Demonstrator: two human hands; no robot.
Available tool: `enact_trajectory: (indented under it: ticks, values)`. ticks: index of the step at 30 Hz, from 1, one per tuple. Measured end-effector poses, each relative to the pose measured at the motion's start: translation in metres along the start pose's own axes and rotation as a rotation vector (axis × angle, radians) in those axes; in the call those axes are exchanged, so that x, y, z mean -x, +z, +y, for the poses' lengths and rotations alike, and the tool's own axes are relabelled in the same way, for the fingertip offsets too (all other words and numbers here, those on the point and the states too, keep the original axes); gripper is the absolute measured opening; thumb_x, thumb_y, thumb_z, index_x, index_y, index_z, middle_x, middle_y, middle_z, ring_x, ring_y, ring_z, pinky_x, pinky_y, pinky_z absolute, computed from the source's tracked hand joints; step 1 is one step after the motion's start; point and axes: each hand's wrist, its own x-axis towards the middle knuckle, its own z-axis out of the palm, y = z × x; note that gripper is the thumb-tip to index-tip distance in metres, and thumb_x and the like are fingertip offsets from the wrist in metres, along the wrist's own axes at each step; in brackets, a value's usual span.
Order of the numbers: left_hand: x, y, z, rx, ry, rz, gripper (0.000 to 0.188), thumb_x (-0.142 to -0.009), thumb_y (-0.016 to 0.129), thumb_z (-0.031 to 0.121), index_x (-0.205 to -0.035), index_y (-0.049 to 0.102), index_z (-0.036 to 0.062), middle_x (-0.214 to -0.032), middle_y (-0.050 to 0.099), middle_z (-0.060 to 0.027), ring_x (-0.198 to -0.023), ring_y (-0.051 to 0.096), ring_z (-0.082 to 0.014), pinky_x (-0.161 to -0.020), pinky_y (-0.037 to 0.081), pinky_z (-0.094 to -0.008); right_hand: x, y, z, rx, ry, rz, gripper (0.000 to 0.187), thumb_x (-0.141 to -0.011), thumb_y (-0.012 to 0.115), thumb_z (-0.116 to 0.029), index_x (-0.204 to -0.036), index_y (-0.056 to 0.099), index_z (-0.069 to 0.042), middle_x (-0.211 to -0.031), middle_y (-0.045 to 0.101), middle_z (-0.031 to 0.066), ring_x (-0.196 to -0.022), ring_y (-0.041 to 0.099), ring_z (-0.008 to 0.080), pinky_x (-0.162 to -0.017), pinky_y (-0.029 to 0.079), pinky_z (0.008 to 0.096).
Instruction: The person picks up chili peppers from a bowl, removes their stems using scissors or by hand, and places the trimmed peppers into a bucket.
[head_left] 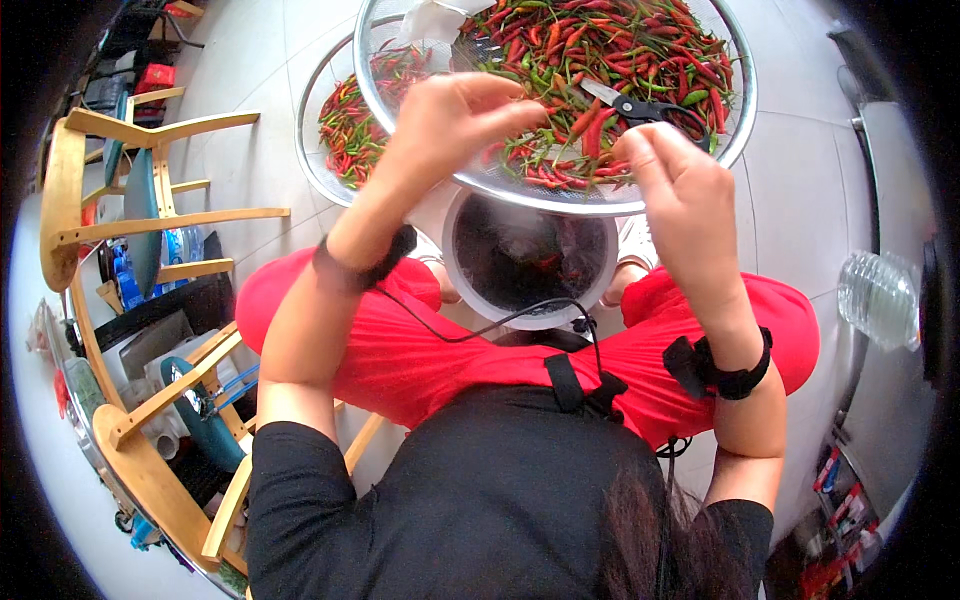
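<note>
Over the sieve (pixel 560 206) of chillies (pixel 665 55), left hand (pixel 462 122) half-open, right hand (pixel 688 185) pinched — on what, I can't tell — best stay clear of the scissors (pixel 640 107).

Round mesh trays, two: one larger (pixel 548 203), one smaller (pixel 302 140) on the left. Chili peppers (pixel 640 55) in both, too many to count. Scissors (pixel 642 109), one pair. White bucket (pixel 455 260), one. Clear plastic container (pixel 880 298) on the right, one. Wooden chairs (pixel 170 228) on the left, at least two. White shoes (pixel 637 245), two. Black wrist straps (pixel 745 380), two.
</note>
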Motion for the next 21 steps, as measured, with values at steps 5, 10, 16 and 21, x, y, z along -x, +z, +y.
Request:
enact_trajectory:
  ticks: [5, 10, 16, 21]
  values:
    - [-0.026, 0.002, -0.066, -0.452, 0.028, 0.064, 0.021, -0.081, 0.074, 0.023, -0.097, 0.078, 0.0098, -0.092, 0.074, -0.0155, -0.091, 0.071, -0.0345, -0.084, 0.056, -0.0434, -0.005, -0.004, 0.002, -0.044, -0.020, 0.061, 0.024, -0.101, 0.058, -0.020, -0.099, 0.069, 0.002, -0.079, 0.069, 0.0140, -0.075, 0.067, 0.0203, -0.070, 0.050, 0.0329]
    - [-0.029, 0.023, -0.071, -0.660, -0.008, -0.155, 0.020, -0.080, 0.074, 0.021, -0.097, 0.075, 0.0109, -0.101, 0.070, -0.0159, -0.096, 0.068, -0.0368, -0.084, 0.055, -0.0460, -0.001, 0.006, 0.005, -0.055, -0.072, 0.069, 0.024, -0.100, 0.059, -0.020, -0.096, 0.070, 0.000, -0.074, 0.066, 0.0190, -0.066, 0.067, 0.0297, -0.062, 0.049, 0.0381]
    - [-0.021, 0.031, -0.063, -0.739, -0.041, -0.163, 0.020, -0.081, 0.071, 0.019, -0.100, 0.071, 0.0128, -0.100, 0.066, -0.0143, -0.098, 0.067, -0.0377, -0.083, 0.053, -0.0493, -0.001, 0.003, 0.008, -0.012, -0.070, 0.048, 0.023, -0.099, 0.060, -0.020, -0.096, 0.070, 0.000, -0.072, 0.065, 0.0189, -0.065, 0.067, 0.0299, -0.061, 0.049, 0.0387]
    - [-0.027, 0.028, -0.070, -0.734, -0.030, -0.049, 0.021, -0.084, 0.067, 0.015, -0.105, 0.069, 0.0132, -0.101, 0.065, -0.0159, -0.099, 0.066, -0.0384, -0.084, 0.053, -0.0501, 0.000, 0.002, 0.005, 0.007, -0.053, 0.001, 0.023, -0.101, 0.058, -0.019, -0.098, 0.069, 0.001, -0.078, 0.068, 0.0151, -0.072, 0.067, 0.0214, -0.067, 0.050, 0.0336]
